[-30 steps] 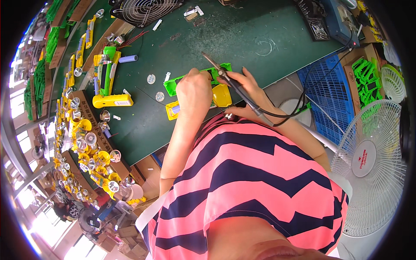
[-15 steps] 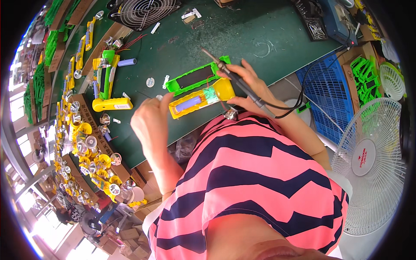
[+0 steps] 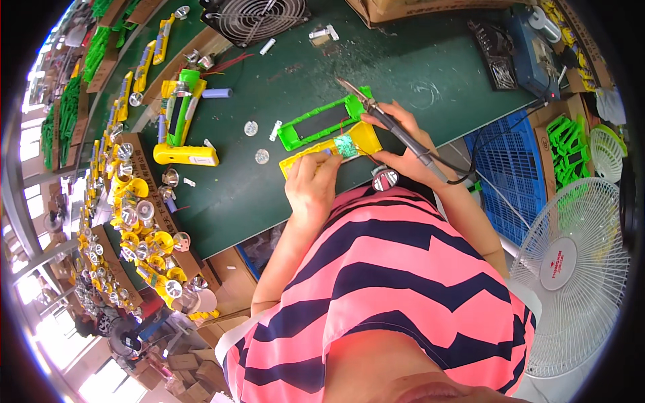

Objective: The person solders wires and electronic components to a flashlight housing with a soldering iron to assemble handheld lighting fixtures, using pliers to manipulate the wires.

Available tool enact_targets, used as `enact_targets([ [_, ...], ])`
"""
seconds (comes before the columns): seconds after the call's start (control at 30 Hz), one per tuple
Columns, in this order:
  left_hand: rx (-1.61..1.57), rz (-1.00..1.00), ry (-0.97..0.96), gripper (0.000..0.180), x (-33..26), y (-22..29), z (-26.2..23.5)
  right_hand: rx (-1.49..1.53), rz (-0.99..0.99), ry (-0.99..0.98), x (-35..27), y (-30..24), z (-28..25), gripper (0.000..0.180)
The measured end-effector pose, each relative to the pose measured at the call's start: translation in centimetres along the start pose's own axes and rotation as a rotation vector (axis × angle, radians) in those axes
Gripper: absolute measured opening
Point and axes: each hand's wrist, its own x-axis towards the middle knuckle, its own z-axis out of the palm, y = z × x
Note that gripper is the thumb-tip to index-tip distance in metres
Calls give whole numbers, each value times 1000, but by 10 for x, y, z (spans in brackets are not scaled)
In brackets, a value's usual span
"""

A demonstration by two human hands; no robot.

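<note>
A yellow flashlight housing (image 3: 349, 146) lies at the table's near side, with a green circuit board (image 3: 345, 146) and thin wires inside. My left hand (image 3: 311, 185) is closed over its left end, fingertips bunched on a blue battery cell (image 3: 327, 153) that they mostly cover. My right hand (image 3: 413, 144) grips a soldering iron (image 3: 403, 138), tip pointing up and left, and its lower fingers rest by the housing's right end. Just beyond lies a green frame (image 3: 321, 126) with a dark panel. A round silver lamp reflector (image 3: 385, 179) sits against my clothing below the housing.
On the left stand a green and yellow lamp assembly (image 3: 181, 121), a loose blue cell (image 3: 217, 93) and boxes of yellow lamp parts (image 3: 144, 210). A black fan (image 3: 255, 17) lies at the back. Right are a blue crate (image 3: 500, 174), green parts (image 3: 568, 151) and a white fan (image 3: 557, 269).
My left hand has moved right and onto the battery end of the housing. The view has shifted slightly, and the reflector's front now shows. My right hand still holds the iron.
</note>
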Motion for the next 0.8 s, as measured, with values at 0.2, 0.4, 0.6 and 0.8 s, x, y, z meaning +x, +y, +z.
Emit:
enact_targets([
  [0.2, 57, 74, -95, 23, 3, -6, -2, -168, -209, 232, -28, -14, -18, 34],
  [0.4, 99, 105, -177, 26, 6, -3, -6, 147, -85, 502, -53, -14, 3, 16],
  [0.6, 143, 140, -214, 28, 5, -2, -8, 357, 131, 522, -53, -14, 12, 16],
  [0.8, 164, 153, -227, 28, 6, -1, -9, 234, 39, 497, -45, -9, 11, 15],
])
